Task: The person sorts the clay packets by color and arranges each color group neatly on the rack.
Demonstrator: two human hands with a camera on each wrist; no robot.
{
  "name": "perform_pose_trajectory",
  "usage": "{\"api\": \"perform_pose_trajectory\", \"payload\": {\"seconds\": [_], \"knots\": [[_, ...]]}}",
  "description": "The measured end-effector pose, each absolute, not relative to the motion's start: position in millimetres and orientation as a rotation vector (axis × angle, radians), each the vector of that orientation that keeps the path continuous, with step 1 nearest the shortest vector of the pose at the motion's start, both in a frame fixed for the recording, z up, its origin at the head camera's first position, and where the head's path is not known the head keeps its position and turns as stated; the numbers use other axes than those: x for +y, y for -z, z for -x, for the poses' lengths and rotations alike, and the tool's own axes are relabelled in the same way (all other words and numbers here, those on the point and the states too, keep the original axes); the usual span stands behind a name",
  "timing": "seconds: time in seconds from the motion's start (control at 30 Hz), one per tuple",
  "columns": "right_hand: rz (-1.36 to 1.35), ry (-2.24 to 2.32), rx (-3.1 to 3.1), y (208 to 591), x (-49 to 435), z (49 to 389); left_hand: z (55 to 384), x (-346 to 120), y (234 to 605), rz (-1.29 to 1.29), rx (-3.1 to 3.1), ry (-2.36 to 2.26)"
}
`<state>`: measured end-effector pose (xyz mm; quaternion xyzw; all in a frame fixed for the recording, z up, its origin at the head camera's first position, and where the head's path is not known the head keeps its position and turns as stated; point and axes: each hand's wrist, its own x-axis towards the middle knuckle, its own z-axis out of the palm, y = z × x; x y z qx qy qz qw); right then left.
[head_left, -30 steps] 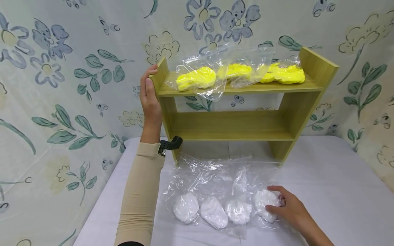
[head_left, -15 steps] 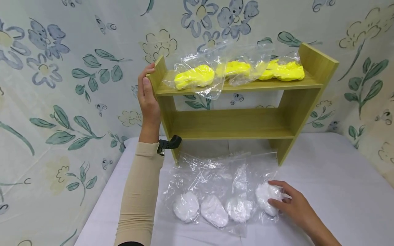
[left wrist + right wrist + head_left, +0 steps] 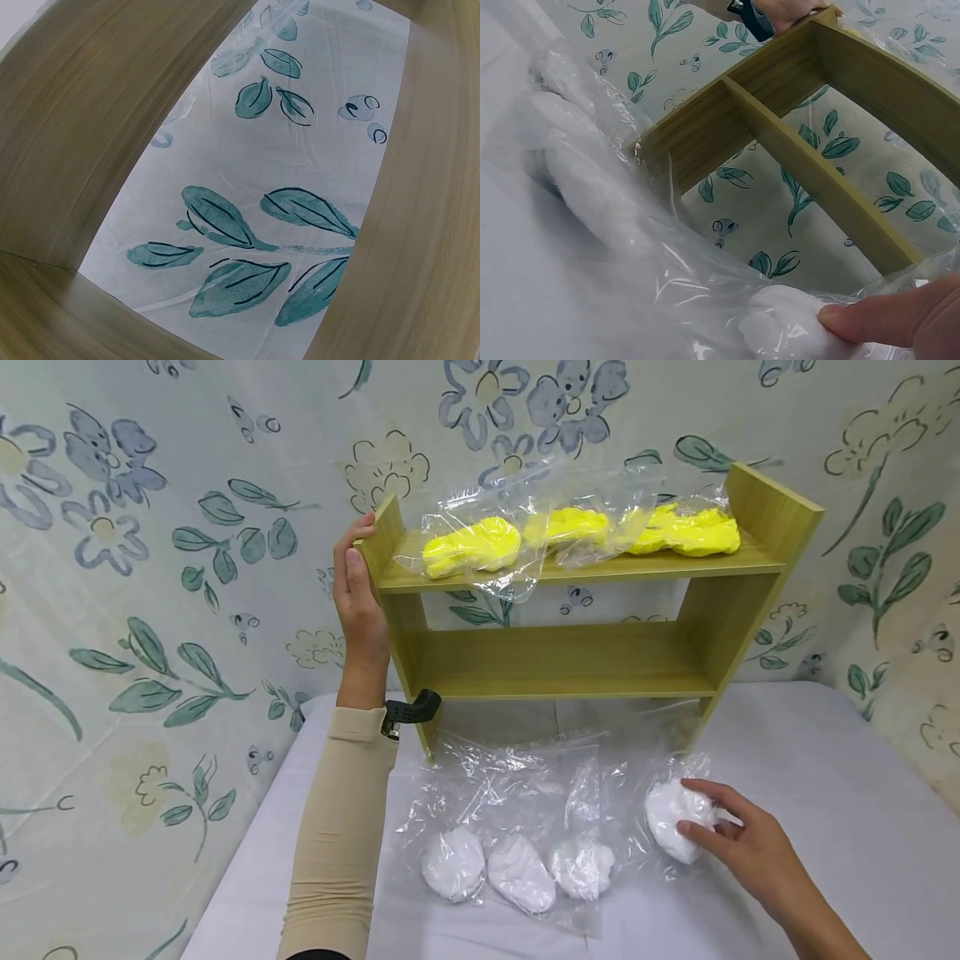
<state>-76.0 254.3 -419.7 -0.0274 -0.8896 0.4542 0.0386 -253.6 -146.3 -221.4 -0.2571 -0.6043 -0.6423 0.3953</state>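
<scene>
My right hand (image 3: 753,843) grips a white lump (image 3: 670,818) in a clear plastic bag, with thumb and fingers on its near side. In the right wrist view the thumb presses the white lump (image 3: 787,322) through the film. Against the upper left side panel of a wooden shelf (image 3: 562,664) rests my left hand (image 3: 360,602), fingers fairly straight, fingertips at the panel's top edge. The left wrist view looks between the shelf boards (image 3: 67,112), without that hand. Three more bagged white lumps, one of them this bag (image 3: 453,864), lie on the table.
Bags of yellow lumps (image 3: 472,547) lie along the top board, film hanging over its front edge. The middle board (image 3: 562,662) is bare. A white cloth covers the table (image 3: 825,777); a flowered cloth (image 3: 187,652) hangs behind.
My right hand has moved right and away from me with the bagged white lump, parting it from the other bags. My left hand stays at the shelf's side.
</scene>
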Motion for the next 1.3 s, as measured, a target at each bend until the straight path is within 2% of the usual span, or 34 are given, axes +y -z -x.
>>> {"api": "perform_pose_trajectory", "payload": {"seconds": [0.33,0.8,1.3], "knots": [[0.218,-1.32,-2.821,395.9,254.5,69.5,257.4,-148.7,222.9,0.714,-1.49,1.576],[0.153,-1.39,-2.718,362.0,256.9,49.0,255.2,-148.8,221.3,0.668,-1.504,1.633],[0.085,-1.465,-2.606,338.7,254.1,42.3,255.6,-148.6,222.8,0.701,-1.501,1.616]]}}
